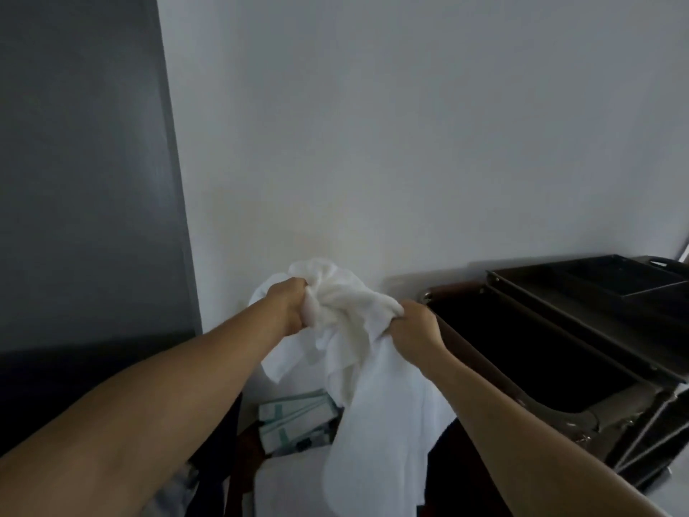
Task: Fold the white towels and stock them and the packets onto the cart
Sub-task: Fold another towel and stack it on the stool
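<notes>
Left hand [289, 305]: fingers curled tight round a bunched handful of cloth, at the centre of the frame.
Right hand [414, 326]: fingers likewise clamped on a gathered fold, just right of centre.
White towel [373, 423]: crumpled between the two hands, its free end hanging down to the lower centre; not yet folded.
Why held so: probably lifted in front of the wall so the cloth hangs free and an edge or corner can be found to start a fold.
Packets [294, 416]: stacked at the lower centre, behind the hanging towel, not on the cart.
Cart [596, 352]: at the right edge, a dark open bin nearest the hands and a black divided tray [581, 270] on top, probably within reach for stocking.
Writing: teal bands show on the packets, but no words or brand can be read; none elsewhere.
</notes>
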